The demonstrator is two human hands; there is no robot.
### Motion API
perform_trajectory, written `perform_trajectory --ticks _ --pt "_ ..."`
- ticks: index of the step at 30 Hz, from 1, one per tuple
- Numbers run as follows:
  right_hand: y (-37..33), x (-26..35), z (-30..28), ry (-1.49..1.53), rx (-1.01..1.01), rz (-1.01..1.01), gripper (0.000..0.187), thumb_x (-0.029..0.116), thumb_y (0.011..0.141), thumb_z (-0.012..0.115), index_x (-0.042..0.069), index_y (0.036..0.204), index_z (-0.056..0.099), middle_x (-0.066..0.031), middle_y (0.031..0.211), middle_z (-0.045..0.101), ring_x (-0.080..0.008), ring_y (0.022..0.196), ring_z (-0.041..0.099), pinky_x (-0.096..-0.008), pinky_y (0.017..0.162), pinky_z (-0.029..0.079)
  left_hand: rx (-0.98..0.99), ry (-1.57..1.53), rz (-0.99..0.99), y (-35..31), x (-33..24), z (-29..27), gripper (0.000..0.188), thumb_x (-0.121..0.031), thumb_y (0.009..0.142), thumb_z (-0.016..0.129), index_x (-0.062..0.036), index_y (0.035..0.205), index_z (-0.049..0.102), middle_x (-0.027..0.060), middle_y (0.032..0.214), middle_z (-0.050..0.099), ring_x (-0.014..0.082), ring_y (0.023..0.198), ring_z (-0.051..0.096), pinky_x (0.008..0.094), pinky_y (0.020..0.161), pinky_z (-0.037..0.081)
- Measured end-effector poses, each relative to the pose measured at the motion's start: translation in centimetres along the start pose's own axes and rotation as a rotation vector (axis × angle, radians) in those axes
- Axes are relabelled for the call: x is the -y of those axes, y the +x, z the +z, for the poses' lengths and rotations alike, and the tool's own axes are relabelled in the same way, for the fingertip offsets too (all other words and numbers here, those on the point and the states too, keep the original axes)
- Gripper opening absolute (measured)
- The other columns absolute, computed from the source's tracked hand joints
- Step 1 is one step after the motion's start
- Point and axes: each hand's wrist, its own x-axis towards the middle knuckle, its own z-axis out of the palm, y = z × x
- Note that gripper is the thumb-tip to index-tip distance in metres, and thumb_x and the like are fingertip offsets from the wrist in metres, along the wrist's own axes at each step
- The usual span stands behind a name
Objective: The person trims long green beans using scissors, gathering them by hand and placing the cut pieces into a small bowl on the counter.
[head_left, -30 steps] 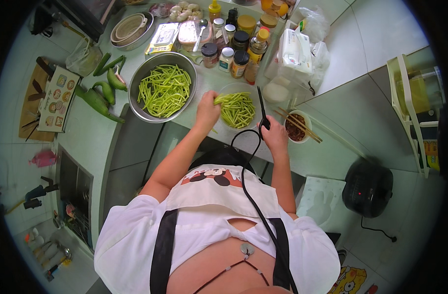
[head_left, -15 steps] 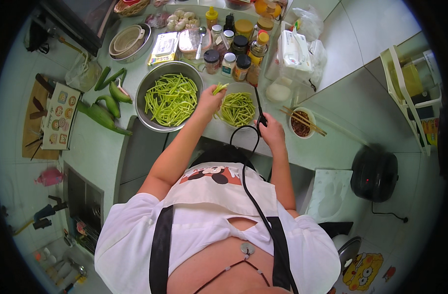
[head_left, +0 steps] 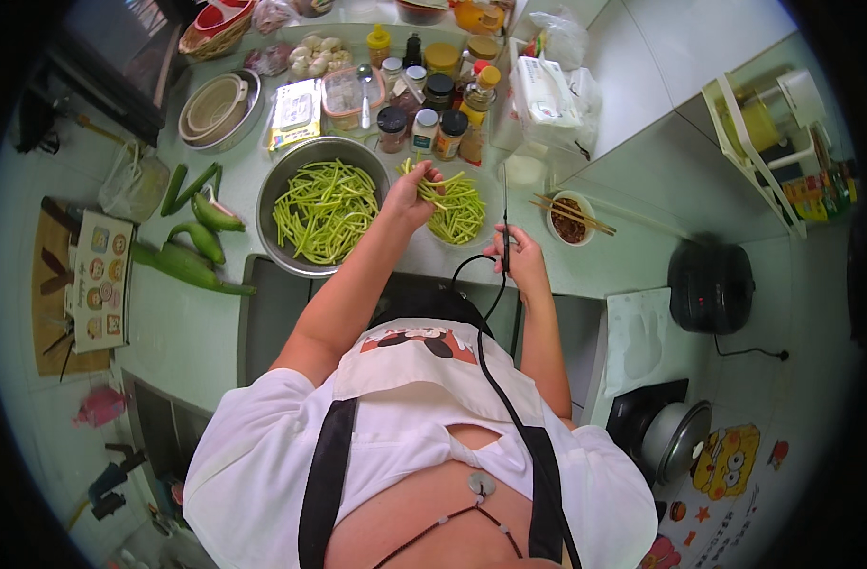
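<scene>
My left hand (head_left: 413,196) is closed around a few cut green stems (head_left: 431,180), which look like garlic scapes. It is over the left edge of a clear bowl (head_left: 493,201) holding more such pieces. To its left stands a wide metal bowl (head_left: 267,234) with a large heap of the same stems (head_left: 327,211). My right hand (head_left: 522,258), just right of the clear bowl, has its fingers bent around a slim black piece (head_left: 505,248) on a black cable (head_left: 483,365). The cable loops down across my apron. What the slim piece is, I cannot make out.
Jars and bottles (head_left: 438,90) crowd the back, beside garlic bulbs (head_left: 317,57). Green vegetables (head_left: 191,266) lie at left. At right are a small bowl (head_left: 568,237) of dark red sauce under chopsticks (head_left: 585,216), and a black cooker (head_left: 710,286).
My left hand has moved slightly down and left, with the stems in it now hanging over the clear bowl. My right hand's fingers have loosened and spread more around the black piece. The view has shifted.
</scene>
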Motion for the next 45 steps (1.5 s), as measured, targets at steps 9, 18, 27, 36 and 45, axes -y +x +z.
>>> perform_trajectory --ticks 9,18,27,36,45 --pt "-3.3 -0.4 1.2 -0.012 0.166 0.085 0.031 0.025 0.084 0.047 0.009 0.11 0.048 0.0006 0.076 0.057 -0.0028 0.058 0.05 -0.0164 0.046 0.03 0.082 -0.082 -0.052 2.9 1.0 0.3 0.013 -0.018 0.09 0.041 -0.0072 0.096 0.046 0.0039 0.077 0.048 0.0137 0.064 0.045 0.0284 0.063 0.04" --pt "-1.6 0.3 1.7 0.072 0.164 0.162 0.031 0.034 0.081 0.055 0.01 0.101 0.054 0.0013 0.064 0.053 -0.0042 0.047 0.047 -0.0164 0.04 0.028 0.065 -0.026 -0.012 4.1 3.1 -0.9 0.014 -0.016 0.089 0.044 -0.0055 0.097 0.047 0.0046 0.077 0.047 0.0149 0.065 0.044 0.0272 0.06 0.042" --pt "0.1 0.7 1.8 0.124 0.18 0.164 0.02 0.022 0.082 0.056 0.006 0.093 0.056 0.0013 0.058 0.05 -0.0051 0.042 0.044 -0.018 0.038 0.032 -0.041 -0.066 0.136 5.1 3.8 -0.5 0.012 -0.015 0.089 0.045 -0.0057 0.095 0.049 0.005 0.077 0.047 0.015 0.065 0.044 0.0265 0.061 0.042" --pt "0.9 -0.1 1.3 0.156 0.161 0.168 0.017 0.018 0.081 0.056 0.005 0.092 0.055 0.0004 0.056 0.05 -0.0058 0.041 0.044 -0.0186 0.037 0.033 0.047 -0.128 0.076 4.9 2.7 -0.5 0.011 -0.017 0.088 0.045 -0.0083 0.093 0.05 0.0029 0.076 0.05 0.0156 0.068 0.048 0.0314 0.064 0.043" --pt "-0.3 0.4 -1.0 0.378 0.403 0.312 0.034 0.035 0.086 0.045 0.005 0.103 0.048 -0.0016 0.065 0.051 -0.0089 0.049 0.048 -0.0173 0.037 0.032 0.157 -0.326 0.063 6.1 1.5 -0.2 0.014 -0.019 0.088 0.045 -0.007 0.092 0.05 0.0047 0.081 0.051 0.0177 0.073 0.05 0.033 0.072 0.043"
